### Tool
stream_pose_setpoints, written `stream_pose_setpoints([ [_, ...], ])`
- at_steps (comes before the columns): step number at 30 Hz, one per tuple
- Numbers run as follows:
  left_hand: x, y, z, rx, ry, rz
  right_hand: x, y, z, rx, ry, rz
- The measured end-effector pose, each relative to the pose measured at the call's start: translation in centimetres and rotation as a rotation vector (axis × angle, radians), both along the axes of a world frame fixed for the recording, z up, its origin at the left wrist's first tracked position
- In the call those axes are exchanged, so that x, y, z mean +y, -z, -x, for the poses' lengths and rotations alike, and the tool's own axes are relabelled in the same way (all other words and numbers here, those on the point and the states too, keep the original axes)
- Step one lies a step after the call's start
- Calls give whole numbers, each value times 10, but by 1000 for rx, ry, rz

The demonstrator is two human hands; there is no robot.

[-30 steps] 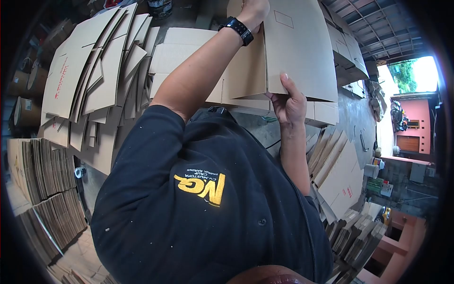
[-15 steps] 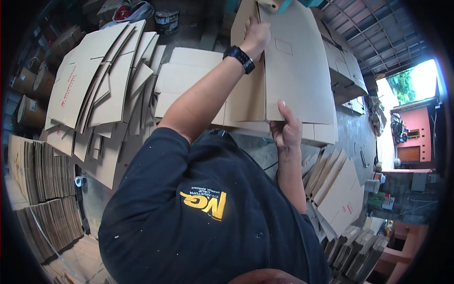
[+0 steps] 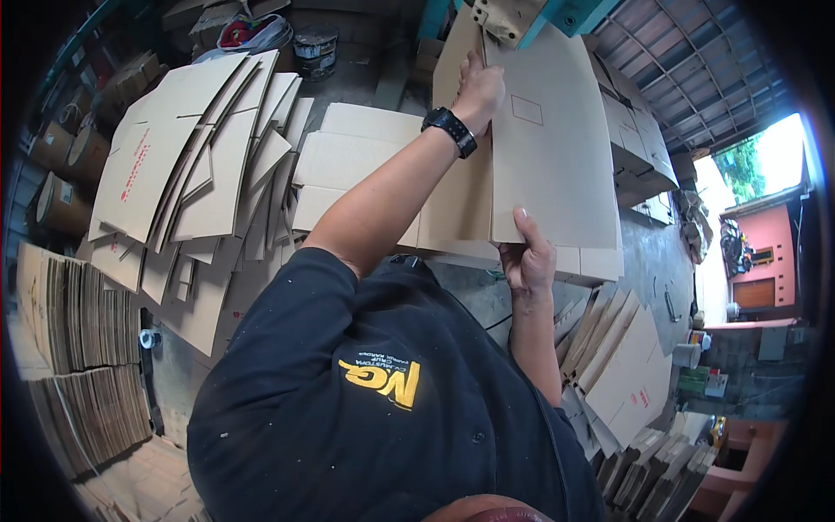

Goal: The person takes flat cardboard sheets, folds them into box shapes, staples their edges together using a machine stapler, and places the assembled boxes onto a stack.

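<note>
A large folded cardboard sheet with a small printed rectangle stands at the top centre, its upper end under the metal head of a teal machine. My left hand, with a black watch on its wrist, is closed on the sheet's long left edge near that head. At the sheet's near corner, my right hand pinches the cardboard, thumb on the top face and fingers underneath. Part of the left hand's fingers is hidden behind the fold.
Flat cardboard pieces lie in a fanned pile at left, above tied bundles. More cardboard lies beneath the held sheet. Leaning sheets stand at lower right, and stacked cardboard is beyond the sheet. A bucket sits at the back.
The view has tilted upward, so the machine head now shows at the top. The sheet and both hands appear lower in view, with both hands still holding it.
</note>
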State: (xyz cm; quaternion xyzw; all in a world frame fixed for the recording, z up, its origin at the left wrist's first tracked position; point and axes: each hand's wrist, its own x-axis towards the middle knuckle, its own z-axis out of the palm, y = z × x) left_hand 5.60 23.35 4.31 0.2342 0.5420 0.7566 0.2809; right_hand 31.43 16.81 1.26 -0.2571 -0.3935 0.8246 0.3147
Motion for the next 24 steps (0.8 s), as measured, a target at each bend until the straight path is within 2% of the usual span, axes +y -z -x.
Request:
stream_pose_setpoints([
  [2,-3,12,-5,-52,40,-42,-2,3,-5,-10,-6,-3],
  [8,-44,30,-33,320,129,-75,-13,-20,7,-33,29,22],
  [14,-28,10,-6,133,224,-165,11,-32,37,6,-23,-18],
  [22,-20,7,3,285,102,55,21,-31,47,11,-20,24],
  [23,-24,10,2,283,111,61,19,-30,46,9,-12,31],
  [24,-36,6,-3,213,235,-47,18,-31,45,11,-15,31],
])
